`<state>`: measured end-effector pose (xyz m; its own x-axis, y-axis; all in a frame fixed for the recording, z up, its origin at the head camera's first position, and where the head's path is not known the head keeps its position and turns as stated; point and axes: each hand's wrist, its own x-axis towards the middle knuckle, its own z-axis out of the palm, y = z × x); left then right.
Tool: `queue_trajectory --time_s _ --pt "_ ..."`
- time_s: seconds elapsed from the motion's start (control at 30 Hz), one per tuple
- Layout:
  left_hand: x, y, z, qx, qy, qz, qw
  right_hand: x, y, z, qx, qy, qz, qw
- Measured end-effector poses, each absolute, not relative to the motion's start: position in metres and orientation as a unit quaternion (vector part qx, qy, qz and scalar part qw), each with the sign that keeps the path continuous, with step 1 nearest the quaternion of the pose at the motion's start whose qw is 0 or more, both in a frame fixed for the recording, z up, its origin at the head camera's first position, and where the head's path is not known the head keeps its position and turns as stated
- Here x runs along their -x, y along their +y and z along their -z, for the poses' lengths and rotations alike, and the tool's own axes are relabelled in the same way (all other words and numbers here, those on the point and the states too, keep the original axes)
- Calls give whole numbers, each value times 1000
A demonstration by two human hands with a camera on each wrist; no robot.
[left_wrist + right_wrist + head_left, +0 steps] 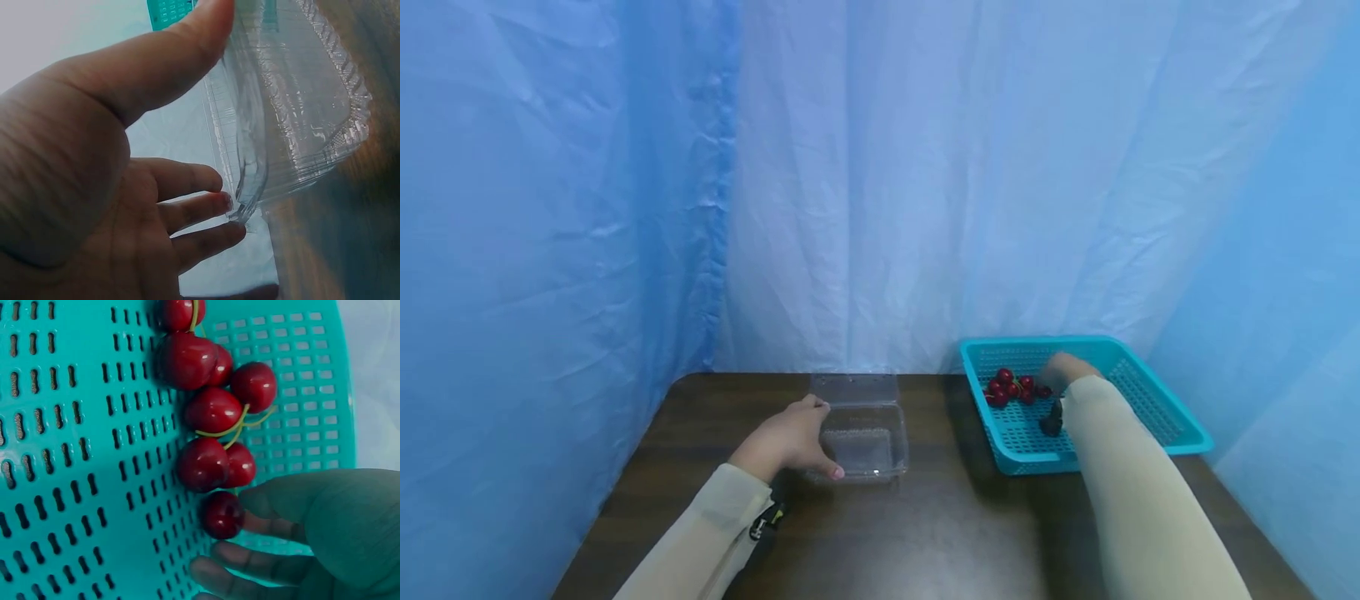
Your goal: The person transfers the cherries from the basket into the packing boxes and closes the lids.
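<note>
Cherries (pixel 1011 387) lay clustered in the teal basket (pixel 1157 412) at about three o'clock on the brown table (pixel 940 533), and none showed in the clear plastic clamshell box (pixel 865 442) near the centre, so the moving seemed barely begun. The right hand (pixel 1067 368) reached in with fingers (pixel 250 562) loosely spread, touching the nearest cherry (pixel 222 514) but not yet gripping it. The left hand (pixel 786 440) steadied the box's nine o'clock edge, thumb and fingers lightly pinching its rim.
</note>
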<state>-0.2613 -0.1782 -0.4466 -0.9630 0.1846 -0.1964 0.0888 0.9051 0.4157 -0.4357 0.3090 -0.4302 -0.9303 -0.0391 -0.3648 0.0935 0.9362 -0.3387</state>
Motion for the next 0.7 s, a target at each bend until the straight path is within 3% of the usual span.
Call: queue_trajectory --time_s 0.7 --pt "260 -178 441 -79 966 -213 127 428 309 435 -12 961 223 162"
